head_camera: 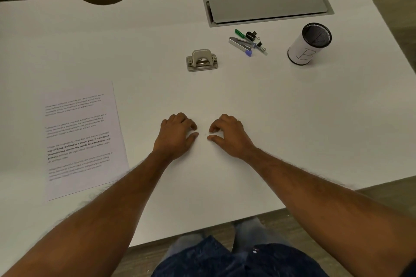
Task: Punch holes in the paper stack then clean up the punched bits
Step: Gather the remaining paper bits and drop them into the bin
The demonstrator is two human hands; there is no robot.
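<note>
Punched bits (204, 134) are made out only faintly, as pale specks on the white desk (270, 108), in the gap between the two thumbs. They are judged to be near weightless and easily scattered by a breath or a quick sweep, and too small to be pinched one by one. It is judged that they are best herded together with the hand edges and slid off the desk rim into a cupped palm. The left hand (176, 136) and right hand (228, 135) are set on the desk facing each other, fingers curled under, nothing visibly grasped. The paper stack (83, 139), white with printed paragraphs, lies flat well to the left. The grey hole punch (202, 60) stands beyond the hands, untouched.
</note>
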